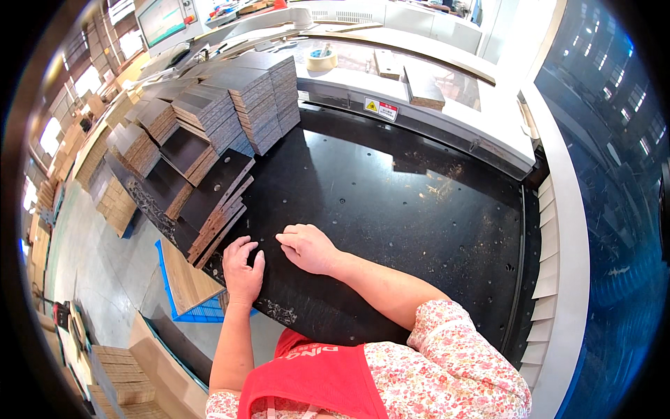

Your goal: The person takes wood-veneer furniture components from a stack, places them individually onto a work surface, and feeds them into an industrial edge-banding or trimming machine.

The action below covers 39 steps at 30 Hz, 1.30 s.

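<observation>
My left hand (244, 271) is over the near left edge of the black machine table (377, 230), beside a few thin dark boards (222, 215) that stick out there. Its fingers are bent, with the thumb apart, and nothing shows between them. Just to its right, low over the table, my right hand (311, 250) is closed, fingers curled together. Whatever it may hold is hidden. Beyond both hands, tall stacks of cut grey-brown panels (259, 105) stand at the table's far left, with shorter stacks in front of them.
Along the back runs a white machine beam (419, 133) with a roll of tape (322, 60) and small board pieces (423, 87) on it. A blue pallet (202, 312) with a wooden board stands below at left. Sawdust (440, 185) lies on the table. A monitor (166, 24) is at far left.
</observation>
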### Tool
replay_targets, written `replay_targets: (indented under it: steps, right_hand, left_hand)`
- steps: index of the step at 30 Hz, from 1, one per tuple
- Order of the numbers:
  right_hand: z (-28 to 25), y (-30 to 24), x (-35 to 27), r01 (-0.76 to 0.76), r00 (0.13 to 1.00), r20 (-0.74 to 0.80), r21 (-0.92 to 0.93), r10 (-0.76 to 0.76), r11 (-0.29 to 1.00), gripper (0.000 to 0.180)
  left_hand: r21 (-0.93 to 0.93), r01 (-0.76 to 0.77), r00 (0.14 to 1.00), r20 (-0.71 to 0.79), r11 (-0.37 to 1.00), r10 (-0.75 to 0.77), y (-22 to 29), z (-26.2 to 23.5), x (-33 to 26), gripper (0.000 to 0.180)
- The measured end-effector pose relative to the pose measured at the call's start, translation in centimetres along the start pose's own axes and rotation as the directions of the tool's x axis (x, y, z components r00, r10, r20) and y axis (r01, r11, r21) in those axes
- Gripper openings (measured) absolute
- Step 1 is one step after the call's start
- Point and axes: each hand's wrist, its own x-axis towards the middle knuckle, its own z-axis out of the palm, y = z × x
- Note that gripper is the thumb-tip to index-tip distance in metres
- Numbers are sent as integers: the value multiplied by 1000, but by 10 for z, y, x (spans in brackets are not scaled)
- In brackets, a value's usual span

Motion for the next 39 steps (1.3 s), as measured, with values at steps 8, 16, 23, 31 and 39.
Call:
replay_targets:
  steps: [8,16,23,31,39]
  right_hand:
    - [-2,0,-1,-1,1000,13,-14,1,1000,11]
    - [-1,0,-1,0,1000,4,-3,0,1000,6]
    - [0,1,-1,-2,1000,17,-28,2,1000,9]
    - [-2,0,-1,6,1000,21,-40,-5,999,14]
    - [-2,1,-1,1,1000,32,-40,0,999,15]
  left_hand:
    - [-2,-6,1000,8,1000,6,0,1,0,24]
    - [-21,10,1000,5,1000,-10,1,0,1,24]
    - [-15,11,1000,3,1000,-11,1,0,1,23]
    - [-9,10,1000,2,1000,-10,2,0,1,23]
    - [2,6,1000,10,1000,-6,2,0,1,21]
